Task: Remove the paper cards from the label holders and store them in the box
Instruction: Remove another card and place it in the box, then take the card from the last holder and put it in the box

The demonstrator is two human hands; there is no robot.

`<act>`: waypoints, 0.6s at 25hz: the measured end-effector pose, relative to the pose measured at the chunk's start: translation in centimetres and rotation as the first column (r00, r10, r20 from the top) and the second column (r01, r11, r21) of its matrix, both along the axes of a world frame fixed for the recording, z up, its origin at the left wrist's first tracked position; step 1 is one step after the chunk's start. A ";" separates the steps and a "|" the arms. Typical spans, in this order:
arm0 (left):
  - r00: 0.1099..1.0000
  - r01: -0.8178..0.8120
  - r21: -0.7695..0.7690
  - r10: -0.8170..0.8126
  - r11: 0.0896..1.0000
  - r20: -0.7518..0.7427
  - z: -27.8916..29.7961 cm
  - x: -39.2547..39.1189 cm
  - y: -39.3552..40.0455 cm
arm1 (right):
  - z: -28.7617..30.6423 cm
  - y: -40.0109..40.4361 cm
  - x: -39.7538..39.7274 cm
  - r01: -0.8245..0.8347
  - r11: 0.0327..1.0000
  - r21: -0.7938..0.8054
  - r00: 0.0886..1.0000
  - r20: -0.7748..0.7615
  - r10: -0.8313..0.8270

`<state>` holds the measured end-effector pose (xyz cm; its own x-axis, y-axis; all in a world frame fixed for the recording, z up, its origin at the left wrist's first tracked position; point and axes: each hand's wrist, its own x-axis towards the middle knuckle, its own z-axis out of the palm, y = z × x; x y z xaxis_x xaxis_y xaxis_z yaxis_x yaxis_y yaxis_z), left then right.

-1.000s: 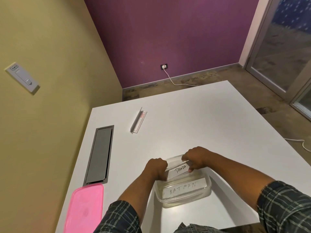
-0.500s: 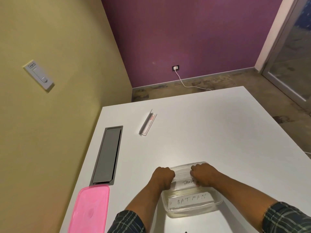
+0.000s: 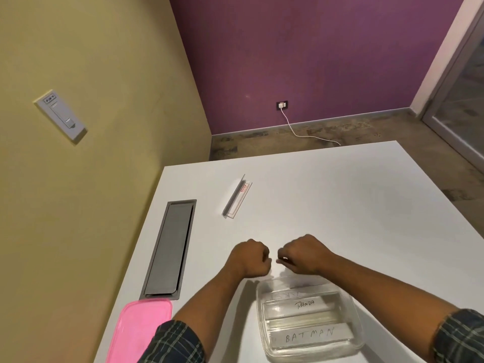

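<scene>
Pink lid (image 3: 140,331) lies at your left on the surface (image 3: 327,205). Your left hand (image 3: 250,258) curls into an empty fist; your right hand (image 3: 303,254) curls too, its grip unclear. PANDA card (image 3: 301,305) and BATMAN card (image 3: 309,336) lie in the clear box (image 3: 262,331).

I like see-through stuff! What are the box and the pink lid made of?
The box looks like clear glossy plastic: the cards show through its walls. The pink lid looks like smooth, slightly see-through plastic with a raised rim. I can't be sure of either.
</scene>
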<state>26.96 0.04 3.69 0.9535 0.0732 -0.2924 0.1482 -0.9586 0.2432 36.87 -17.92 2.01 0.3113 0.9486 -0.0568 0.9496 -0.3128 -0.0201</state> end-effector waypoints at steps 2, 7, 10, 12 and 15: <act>0.997 -0.057 0.001 0.056 0.998 0.052 -0.1 1.2 2.6 | 0.8 2.6 1.4 0.060 0.998 0.008 0.998 -0.006 -0.060; 0.982 -0.176 -0.005 0.176 0.984 0.069 -1.0 3.8 8.9 | 1.2 9.1 4.8 0.156 0.988 0.002 0.988 -0.011 -0.156; 0.970 -0.230 0.000 0.229 0.973 0.077 -2.0 5.2 11.9 | 0.5 12.7 6.9 0.262 0.965 -0.030 0.961 -0.080 -0.264; 0.966 -0.250 -0.001 0.249 0.968 0.074 -3.0 6.1 13.5 | -0.2 14.9 8.4 0.352 0.934 -0.052 0.920 -0.165 -0.356; 0.967 -0.252 0.028 0.251 0.967 0.035 -5.0 7.6 15.3 | -1.9 18.1 10.3 0.481 0.867 -0.132 0.790 -0.364 -0.494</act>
